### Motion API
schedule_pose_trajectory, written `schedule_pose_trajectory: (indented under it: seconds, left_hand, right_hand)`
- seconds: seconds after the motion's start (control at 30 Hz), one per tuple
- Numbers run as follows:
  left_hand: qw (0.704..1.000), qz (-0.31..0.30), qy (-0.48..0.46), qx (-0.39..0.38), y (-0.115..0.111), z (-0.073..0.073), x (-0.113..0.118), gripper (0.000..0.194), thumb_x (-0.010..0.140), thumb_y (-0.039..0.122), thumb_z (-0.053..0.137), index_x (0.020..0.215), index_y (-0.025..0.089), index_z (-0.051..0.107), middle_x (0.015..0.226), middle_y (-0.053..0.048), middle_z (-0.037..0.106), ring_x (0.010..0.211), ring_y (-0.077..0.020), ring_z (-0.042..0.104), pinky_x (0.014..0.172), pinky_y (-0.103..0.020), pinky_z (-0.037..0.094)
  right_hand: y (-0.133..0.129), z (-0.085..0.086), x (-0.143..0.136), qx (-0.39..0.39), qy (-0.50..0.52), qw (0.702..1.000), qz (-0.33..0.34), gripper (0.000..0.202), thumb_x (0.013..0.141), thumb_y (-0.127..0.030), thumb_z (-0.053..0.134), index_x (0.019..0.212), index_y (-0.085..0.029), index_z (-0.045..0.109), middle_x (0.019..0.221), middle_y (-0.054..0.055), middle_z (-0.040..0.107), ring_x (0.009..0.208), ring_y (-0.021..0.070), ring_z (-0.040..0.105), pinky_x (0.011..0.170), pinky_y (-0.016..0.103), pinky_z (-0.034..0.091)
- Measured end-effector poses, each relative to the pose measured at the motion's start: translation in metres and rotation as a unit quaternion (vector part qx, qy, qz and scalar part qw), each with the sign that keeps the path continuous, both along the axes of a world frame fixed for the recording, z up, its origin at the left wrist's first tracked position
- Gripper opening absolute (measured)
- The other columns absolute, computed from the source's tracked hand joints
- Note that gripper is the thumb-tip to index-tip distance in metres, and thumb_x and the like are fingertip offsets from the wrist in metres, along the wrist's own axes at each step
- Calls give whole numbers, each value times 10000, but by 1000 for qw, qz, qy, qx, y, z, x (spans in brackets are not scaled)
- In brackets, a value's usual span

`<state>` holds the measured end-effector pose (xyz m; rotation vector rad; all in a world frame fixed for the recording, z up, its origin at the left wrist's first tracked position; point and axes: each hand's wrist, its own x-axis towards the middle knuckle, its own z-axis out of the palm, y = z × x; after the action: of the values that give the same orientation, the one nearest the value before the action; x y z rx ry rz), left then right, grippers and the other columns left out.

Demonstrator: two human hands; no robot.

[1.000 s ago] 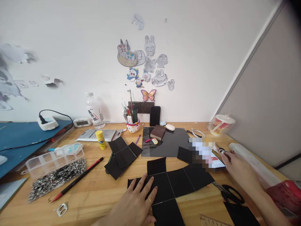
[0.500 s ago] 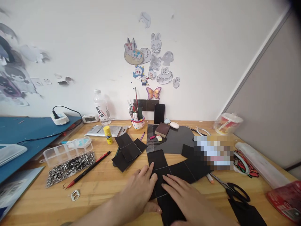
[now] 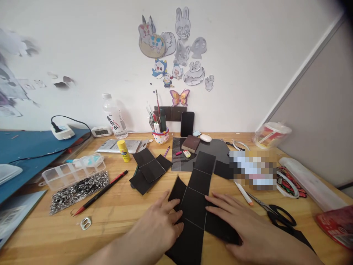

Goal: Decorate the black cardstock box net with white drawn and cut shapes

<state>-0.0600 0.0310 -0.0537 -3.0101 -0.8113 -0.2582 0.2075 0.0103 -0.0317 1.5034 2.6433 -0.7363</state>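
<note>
A black cross-shaped piece of card (image 3: 194,208) with pale crease lines lies in front of me. Its long arm reaches toward the dark sheet at the back. My left hand (image 3: 158,221) rests on the card's left flap, fingers spread. On the right flap lies my right hand (image 3: 234,217), its fingers stretched out flat and its thumb near the flap's outer edge. Further left sits a second folded black card piece (image 3: 151,169). Black-handled scissors (image 3: 275,215) and a white marker (image 3: 244,193) lie right of my right hand.
A glue stick (image 3: 123,151), a red-black pencil (image 3: 102,193) and a box of metal tabs (image 3: 78,189) stand or lie at left. Behind are a pen cup (image 3: 160,136), a phone (image 3: 187,124) and a brown block (image 3: 191,143). A red packet (image 3: 333,228) lies far right.
The cross-shaped card has turned, so its long arm now points away from me. My hands have moved apart, one onto each side flap. The view has tilted slightly down.
</note>
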Motion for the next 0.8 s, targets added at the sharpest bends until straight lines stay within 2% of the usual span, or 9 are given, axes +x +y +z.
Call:
schedule_pose_trajectory:
  seconds: [0.07,0.1,0.23,0.3,0.37,0.43,0.53,0.63,0.8]
  left_hand:
    - [999,-8,21,31,-7,-3,3,300,921,263,366,983,189,650,1068,-57,651,1123,-288,510,941,-464,387]
    - [998,-8,45,31,-11,-3,4,323,926,253,340,1034,168,632,1120,-83,623,1120,-312,510,913,-484,407]
    - [992,-9,125,-11,-19,1,7,344,910,187,341,1167,100,551,1231,-162,518,1086,-321,536,708,-346,520]
    - [992,1,124,-11,-18,-1,6,346,908,176,343,1193,124,532,1242,-172,507,1085,-314,539,649,-315,522]
    - [994,6,105,12,-15,-4,3,356,923,202,316,1224,177,504,1245,-166,511,1071,-297,555,697,-344,515]
    - [995,9,82,50,-11,-6,0,375,936,225,277,1264,197,458,1252,-151,512,1088,-272,546,817,-395,476]
    - [991,25,63,114,-2,-5,-1,402,933,211,273,1309,138,394,1304,-146,465,1213,-281,421,983,-454,331]
    - [985,47,59,153,6,-1,-1,421,911,181,312,1318,89,372,1342,-158,416,1263,-315,337,1034,-473,240]
    - [992,86,28,85,14,10,-4,386,889,129,302,1227,126,488,1263,-128,514,1158,-280,484,954,-436,383]
  right_hand:
    - [1,-2,3,20,-2,1000,-9,712,598,-96,512,1287,-272,477,1429,8,352,1317,267,276,1064,472,242]
    - [1,-1,3,24,-2,1000,-10,704,593,-87,499,1275,-264,493,1420,9,369,1307,262,298,1060,467,257]
    - [2,1,2,24,9,1000,-9,632,633,-117,513,1250,-252,521,1405,16,396,1285,260,342,1049,454,289]
    - [2,0,1,27,17,999,-14,610,652,-144,530,1252,-258,518,1398,19,410,1279,264,349,1045,453,294]
    - [2,-1,1,41,26,999,-20,633,639,-125,525,1254,-273,510,1381,12,435,1265,257,372,1039,439,308]
    - [2,-2,2,54,37,997,-32,665,618,-100,512,1254,-294,498,1366,-1,453,1241,240,406,1028,413,332]
    - [2,3,4,45,70,995,-59,641,626,-123,526,1237,-316,492,1364,-7,449,1219,239,433,1017,406,351]
    - [2,10,2,35,109,991,-77,591,636,-138,527,1202,-307,508,1375,11,430,1232,256,417,1022,443,333]
    - [-2,12,-4,84,181,972,-124,581,608,-116,514,1165,-282,520,1366,51,425,1253,285,377,1029,498,284]
